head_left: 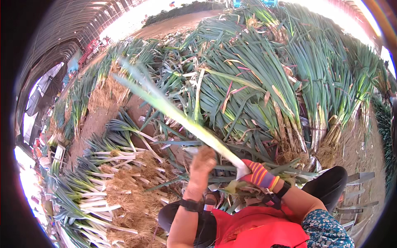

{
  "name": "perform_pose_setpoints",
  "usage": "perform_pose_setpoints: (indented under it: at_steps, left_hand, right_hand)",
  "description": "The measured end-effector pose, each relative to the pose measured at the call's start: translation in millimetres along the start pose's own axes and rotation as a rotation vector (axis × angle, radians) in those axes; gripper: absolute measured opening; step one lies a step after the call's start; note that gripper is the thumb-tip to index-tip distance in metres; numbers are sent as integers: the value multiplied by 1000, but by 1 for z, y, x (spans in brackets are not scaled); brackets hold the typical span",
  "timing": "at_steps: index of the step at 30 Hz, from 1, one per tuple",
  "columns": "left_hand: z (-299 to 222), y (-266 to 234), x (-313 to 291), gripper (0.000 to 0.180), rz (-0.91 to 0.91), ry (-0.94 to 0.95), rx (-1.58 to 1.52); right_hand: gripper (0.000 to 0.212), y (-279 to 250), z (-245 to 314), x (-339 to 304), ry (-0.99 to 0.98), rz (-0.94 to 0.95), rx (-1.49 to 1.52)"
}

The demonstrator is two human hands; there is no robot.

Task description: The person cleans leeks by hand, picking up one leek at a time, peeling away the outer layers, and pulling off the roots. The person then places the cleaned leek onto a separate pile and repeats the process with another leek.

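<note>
A single long leek (194, 128) slants up and to the left across the middle, its green leaf tips smeared by motion. My right hand (259, 174), in a striped purple, orange and yellow knit glove, is closed around its white lower end. My bare left hand (202, 163) is raised just left of the stalk's lower part. Motion blurs its fingers, so I cannot make out whether they touch the stalk. Below my hands, loose leaves and pieces of stalk lie around my knees.
Large bundles of untrimmed leeks (248, 82) are heaped ahead and to the right. Leeks with pale stalks and brown roots (132, 194) lie in a pile at the left. More bundles (82, 99) stand at the far left. A metal rack (357, 198) is beside my right knee.
</note>
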State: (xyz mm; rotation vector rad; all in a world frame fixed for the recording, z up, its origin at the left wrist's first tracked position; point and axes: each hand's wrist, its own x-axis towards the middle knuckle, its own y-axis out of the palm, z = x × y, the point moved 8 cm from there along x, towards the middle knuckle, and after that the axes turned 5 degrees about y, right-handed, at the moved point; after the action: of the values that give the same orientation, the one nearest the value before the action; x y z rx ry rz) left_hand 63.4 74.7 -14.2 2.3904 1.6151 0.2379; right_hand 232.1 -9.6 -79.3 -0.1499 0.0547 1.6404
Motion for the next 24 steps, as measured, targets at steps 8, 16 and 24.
perform_pose_setpoints:
  at_steps: [8, 16, 24]
  left_hand:
    - [11, -49, 3, 18, -322, -42, -609]
    - [-24, -91, -3, 11, -394, 147, -694]
    - [20, -101, -16, 30, -537, 97, -672]
  right_hand:
    - [74, 43, 63, 8, -111, 80, -217]
    - [49, 19, 20, -39, 333, 466, -160]
    - [43, -56, -17, -72, 407, 286, -242]
